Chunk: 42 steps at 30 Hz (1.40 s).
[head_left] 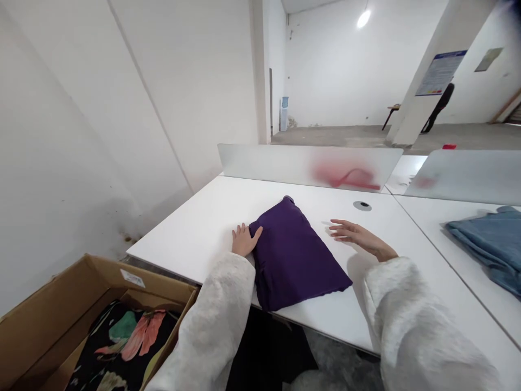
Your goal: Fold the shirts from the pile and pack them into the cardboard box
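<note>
A folded purple cloth [293, 255] lies on the white table [203, 228], its near edge hanging slightly over the front. My left hand [243, 240] rests flat on the table with fingers apart, touching the cloth's left edge. To the right of the cloth my right hand [358, 237] hovers just above the table, fingers stretched out toward the cloth, holding nothing. Both arms wear fuzzy white sleeves.
An open cardboard box [52, 304] with a floral black fabric [126, 336] stands at the lower left. Folded blue denim [490, 244] lies on the neighbouring table at right. Frosted divider panels [285, 163] line the back edge. A cable grommet [362, 206] sits behind the cloth.
</note>
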Each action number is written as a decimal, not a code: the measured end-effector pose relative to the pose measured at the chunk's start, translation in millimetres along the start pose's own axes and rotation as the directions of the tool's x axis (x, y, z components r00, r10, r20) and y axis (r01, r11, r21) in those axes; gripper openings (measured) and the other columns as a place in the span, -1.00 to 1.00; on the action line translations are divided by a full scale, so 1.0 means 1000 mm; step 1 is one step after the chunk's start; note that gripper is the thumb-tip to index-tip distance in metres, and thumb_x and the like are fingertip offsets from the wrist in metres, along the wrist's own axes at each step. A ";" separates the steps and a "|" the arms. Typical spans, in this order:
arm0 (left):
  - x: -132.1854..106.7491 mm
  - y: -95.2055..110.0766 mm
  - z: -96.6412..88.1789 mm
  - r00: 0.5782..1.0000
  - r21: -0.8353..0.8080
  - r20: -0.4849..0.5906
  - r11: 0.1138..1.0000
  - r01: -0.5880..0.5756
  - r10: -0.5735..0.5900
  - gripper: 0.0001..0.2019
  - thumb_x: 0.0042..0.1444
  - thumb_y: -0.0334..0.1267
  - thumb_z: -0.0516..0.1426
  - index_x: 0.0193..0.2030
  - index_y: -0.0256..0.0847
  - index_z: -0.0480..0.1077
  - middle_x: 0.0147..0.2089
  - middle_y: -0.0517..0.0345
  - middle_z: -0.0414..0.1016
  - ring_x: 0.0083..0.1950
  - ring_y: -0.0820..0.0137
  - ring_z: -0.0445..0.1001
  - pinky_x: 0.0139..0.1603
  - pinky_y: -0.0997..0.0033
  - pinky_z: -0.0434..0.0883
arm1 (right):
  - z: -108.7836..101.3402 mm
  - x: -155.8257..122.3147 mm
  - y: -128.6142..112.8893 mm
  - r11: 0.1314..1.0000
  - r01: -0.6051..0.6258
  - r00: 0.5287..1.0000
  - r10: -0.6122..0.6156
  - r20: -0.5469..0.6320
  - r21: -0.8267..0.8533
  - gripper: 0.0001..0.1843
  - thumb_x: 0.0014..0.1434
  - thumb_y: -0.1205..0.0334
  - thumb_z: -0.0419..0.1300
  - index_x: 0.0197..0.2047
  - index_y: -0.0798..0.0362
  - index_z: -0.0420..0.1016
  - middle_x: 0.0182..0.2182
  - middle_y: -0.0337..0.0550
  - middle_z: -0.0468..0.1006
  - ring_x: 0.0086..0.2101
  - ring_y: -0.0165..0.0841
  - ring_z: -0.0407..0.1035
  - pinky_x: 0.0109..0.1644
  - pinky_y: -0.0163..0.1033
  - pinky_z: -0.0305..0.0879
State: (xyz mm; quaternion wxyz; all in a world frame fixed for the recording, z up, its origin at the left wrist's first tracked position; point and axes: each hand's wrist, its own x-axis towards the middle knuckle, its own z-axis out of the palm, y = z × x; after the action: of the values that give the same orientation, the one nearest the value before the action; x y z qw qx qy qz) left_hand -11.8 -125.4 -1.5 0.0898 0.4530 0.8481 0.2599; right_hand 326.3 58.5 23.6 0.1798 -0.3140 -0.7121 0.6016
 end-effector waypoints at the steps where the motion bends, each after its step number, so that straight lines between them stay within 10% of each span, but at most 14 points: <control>1: 0.005 0.001 0.007 1.000 -0.012 -0.026 1.000 -0.011 0.010 -0.30 0.13 0.11 -0.05 0.19 -0.51 0.19 0.35 -0.43 0.01 0.40 -0.09 -0.15 0.33 -0.14 -0.17 | 0.000 0.006 0.006 1.000 -0.001 0.996 0.002 -0.090 0.011 -0.42 0.12 0.00 0.18 0.18 0.03 0.29 0.04 0.06 0.46 -0.07 -0.24 0.44 0.10 -0.09 0.33; 7: 0.008 -0.006 0.016 0.994 -0.167 -0.086 0.982 -0.088 0.074 -0.56 0.11 -0.14 0.02 0.10 -0.31 0.21 0.20 -0.27 0.29 0.35 0.01 0.06 0.28 -0.04 0.05 | 0.036 0.066 0.019 0.942 0.004 0.913 -0.140 -0.383 -0.336 -0.63 0.14 0.02 0.03 -0.22 0.10 0.51 -0.35 -0.03 0.57 -0.36 -0.30 0.44 -0.20 -0.18 0.35; 14: 0.003 -0.004 0.004 0.996 -0.509 -0.009 0.857 -0.082 0.090 -0.65 0.16 -0.22 0.01 0.10 -0.12 0.13 -0.08 0.05 0.49 -0.10 0.30 0.49 -0.05 0.25 0.41 | 0.093 0.098 -0.002 0.868 0.160 0.935 -0.287 -0.210 -0.470 -0.45 0.16 -0.23 -0.08 -0.39 0.06 0.46 -0.39 -0.11 0.55 -0.34 -0.26 0.40 -0.23 -0.22 0.29; 20: -0.011 0.002 0.003 0.997 -0.977 0.063 0.208 0.053 0.045 -0.44 -0.01 -0.34 0.17 0.18 -0.12 0.19 0.30 0.01 0.20 0.25 0.28 0.25 0.24 0.30 0.21 | 0.101 0.081 -0.012 0.996 -0.037 0.987 0.023 -0.160 -0.083 -0.20 0.06 -0.27 0.10 0.27 -0.07 0.08 -0.21 -0.07 0.56 -0.30 -0.20 0.48 -0.25 -0.15 0.46; 24: -0.030 -0.002 -0.014 0.982 -0.982 0.187 -0.016 0.187 -0.005 -0.41 -0.10 -0.43 0.19 0.14 -0.19 0.25 0.17 -0.07 0.36 0.13 0.20 0.38 0.22 0.12 0.25 | 0.114 0.072 -0.022 0.991 -0.031 0.999 0.036 0.037 -0.128 0.04 0.03 -0.18 0.21 0.40 -0.13 -0.30 0.04 0.01 0.45 -0.17 -0.12 0.48 -0.10 -0.06 0.48; 29: -0.064 -0.018 -0.092 0.944 -0.944 0.329 -0.028 0.329 -0.022 -0.51 -0.12 -0.50 0.16 0.04 -0.30 0.33 -0.05 -0.08 0.52 -0.14 0.25 0.53 0.12 0.08 0.35 | 0.165 0.067 -0.067 0.973 0.195 0.978 -0.184 0.094 -0.122 -0.09 0.06 -0.12 0.20 0.37 -0.21 -0.14 0.24 -0.12 0.20 0.07 -0.11 0.31 0.09 -0.07 0.38; 36: -0.178 -0.030 -0.272 0.977 -0.930 -0.174 0.348 -0.121 -0.126 -0.54 -0.03 -0.42 0.16 0.08 -0.28 0.35 0.02 0.05 0.51 0.11 0.14 0.42 0.15 0.06 0.34 | 0.266 0.048 -0.197 0.767 0.637 0.755 -0.640 0.139 0.073 -0.25 0.07 -0.02 0.25 0.30 -0.19 0.10 0.28 -0.23 0.13 0.24 -0.09 0.03 0.26 -0.01 0.11; 42: -0.284 -0.103 -0.347 0.816 -0.760 -0.474 0.622 -0.190 -0.330 -0.61 -0.01 -0.36 0.16 0.02 -0.17 0.40 0.00 0.26 0.53 0.22 0.16 0.30 0.23 0.07 0.26 | 0.456 0.059 -0.229 0.879 0.214 0.603 -0.461 0.651 0.426 -0.40 0.13 -0.21 0.09 0.09 0.01 0.37 -0.04 -0.09 0.51 0.03 -0.14 0.34 0.08 0.02 0.32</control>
State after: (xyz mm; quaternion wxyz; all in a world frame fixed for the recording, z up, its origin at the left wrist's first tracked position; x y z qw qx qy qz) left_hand -57.6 -528.9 215.9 0.0282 0.2324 0.6532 0.7201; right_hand -59.3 -259.7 142.3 0.0357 0.1289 -0.6678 0.7322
